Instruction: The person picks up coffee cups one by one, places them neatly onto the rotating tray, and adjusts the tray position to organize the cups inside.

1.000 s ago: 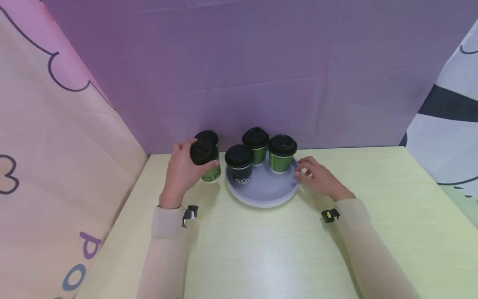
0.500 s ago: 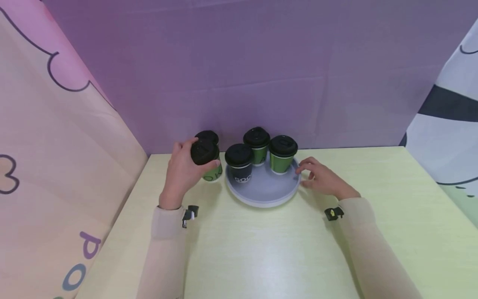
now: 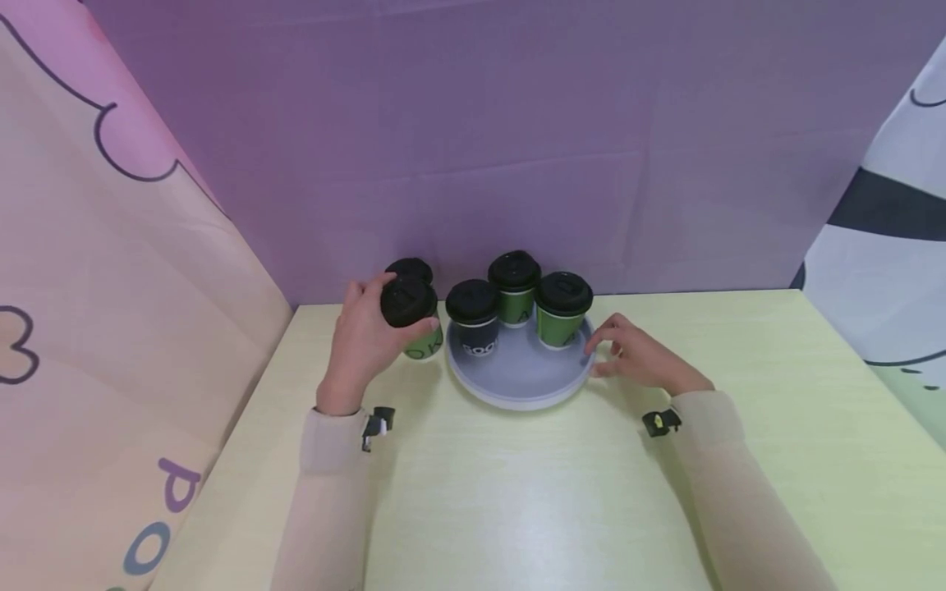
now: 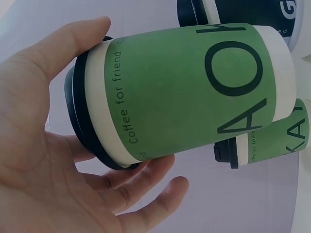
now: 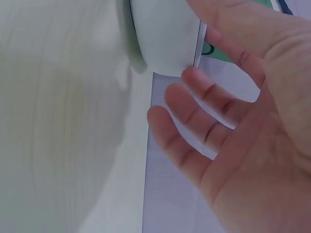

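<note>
My left hand (image 3: 362,341) grips a green paper coffee cup (image 4: 189,92) by its black lid, thumb on one side and fingers round the other. That cup is upright just left of a round, pale grey-lilac tray (image 3: 517,382). On the tray stand a dark cup (image 3: 476,335) at the left, a green cup (image 3: 515,305) at the back and another green cup (image 3: 559,326) at the right, all with black lids. At the tray's right rim, my right hand (image 3: 636,353) pinches the edge between thumb and index finger; its other fingers hang loosely curled in the right wrist view.
Another black-lidded cup (image 3: 410,268) stands behind the held one, mostly hidden. All rests on a pale wooden table (image 3: 517,492). A purple cloth (image 3: 473,148) rises along the back edge, with printed cloth (image 3: 133,328) on the left side.
The tray has turned clockwise: its dark cup shifted back, the back cup right, the right cup slightly forward. My right fingers moved forward along the rim; the left hand and its cup edged right.
</note>
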Demonstrator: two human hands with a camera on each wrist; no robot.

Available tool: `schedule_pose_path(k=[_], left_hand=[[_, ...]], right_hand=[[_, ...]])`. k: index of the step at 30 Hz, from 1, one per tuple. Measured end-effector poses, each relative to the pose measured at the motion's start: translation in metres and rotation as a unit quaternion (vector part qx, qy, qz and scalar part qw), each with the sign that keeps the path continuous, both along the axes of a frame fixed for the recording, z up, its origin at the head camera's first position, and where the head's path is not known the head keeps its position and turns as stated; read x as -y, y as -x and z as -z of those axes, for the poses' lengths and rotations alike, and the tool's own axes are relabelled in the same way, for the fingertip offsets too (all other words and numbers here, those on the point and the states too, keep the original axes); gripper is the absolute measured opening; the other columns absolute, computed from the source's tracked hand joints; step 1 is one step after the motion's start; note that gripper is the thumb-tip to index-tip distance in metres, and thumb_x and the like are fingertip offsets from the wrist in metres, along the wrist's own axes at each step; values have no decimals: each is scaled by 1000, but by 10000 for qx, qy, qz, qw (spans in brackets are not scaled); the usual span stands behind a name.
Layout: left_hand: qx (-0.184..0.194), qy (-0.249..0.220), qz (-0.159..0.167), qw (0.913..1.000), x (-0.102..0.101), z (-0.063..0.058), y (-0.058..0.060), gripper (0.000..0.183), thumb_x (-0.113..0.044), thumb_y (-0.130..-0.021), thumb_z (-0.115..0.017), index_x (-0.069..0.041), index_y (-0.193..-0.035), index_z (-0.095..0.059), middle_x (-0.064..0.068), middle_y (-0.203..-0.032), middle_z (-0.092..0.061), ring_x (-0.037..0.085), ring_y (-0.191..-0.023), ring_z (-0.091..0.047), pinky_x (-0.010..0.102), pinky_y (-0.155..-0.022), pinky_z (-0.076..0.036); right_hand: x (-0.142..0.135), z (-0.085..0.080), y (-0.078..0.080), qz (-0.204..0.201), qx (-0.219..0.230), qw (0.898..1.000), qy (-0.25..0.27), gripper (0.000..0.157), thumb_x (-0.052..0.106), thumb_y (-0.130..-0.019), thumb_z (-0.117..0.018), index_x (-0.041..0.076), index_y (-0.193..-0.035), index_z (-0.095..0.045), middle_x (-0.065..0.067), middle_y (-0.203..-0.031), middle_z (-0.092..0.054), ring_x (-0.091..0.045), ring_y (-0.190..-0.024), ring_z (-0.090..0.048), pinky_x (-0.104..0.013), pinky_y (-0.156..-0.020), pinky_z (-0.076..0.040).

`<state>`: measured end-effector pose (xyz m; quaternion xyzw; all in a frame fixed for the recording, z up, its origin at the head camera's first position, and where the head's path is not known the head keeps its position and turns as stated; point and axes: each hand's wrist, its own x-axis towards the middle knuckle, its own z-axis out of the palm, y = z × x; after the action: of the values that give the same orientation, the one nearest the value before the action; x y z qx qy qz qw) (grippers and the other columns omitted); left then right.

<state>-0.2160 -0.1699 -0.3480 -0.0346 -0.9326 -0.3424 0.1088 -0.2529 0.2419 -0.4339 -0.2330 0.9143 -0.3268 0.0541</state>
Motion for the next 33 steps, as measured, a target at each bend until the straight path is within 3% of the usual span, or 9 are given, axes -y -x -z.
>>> schedule_pose_path(k=[7,20,33], left_hand=[[61,-27,51,10000,0,-3,0,98,-54,-79,-83,-12,-156,-40,22,-141,-44,41,-119,-56,58,-101,-49],[41,-40,236,9997,-11,-2,-1,96,-52,-77,-86,-12,-153,-43,19,-134,-46,37,-115,-56,56,-101,-49],[-45,48,387,9992,-22,1,1,96,-57,-76,-85,-14,-152,-45,19,-149,-42,41,-128,-55,59,-104,-49]], right_hand=[[4,-2,-2,-185,134,9997,-64,24,19,-84,-84,13,-105,-73,-13,-102,-55,-19,-81,-51,-31,-74,-44],[7,-3,-6,-160,378,9990,-150,27,19,-85,-83,10,-107,-71,-5,-93,-59,-20,-85,-52,-30,-73,-45],[15,-9,-5,-237,623,9969,-406,28,23,-84,-84,10,-105,-71,-2,-82,-61,-16,-77,-54,-28,-68,-45]])
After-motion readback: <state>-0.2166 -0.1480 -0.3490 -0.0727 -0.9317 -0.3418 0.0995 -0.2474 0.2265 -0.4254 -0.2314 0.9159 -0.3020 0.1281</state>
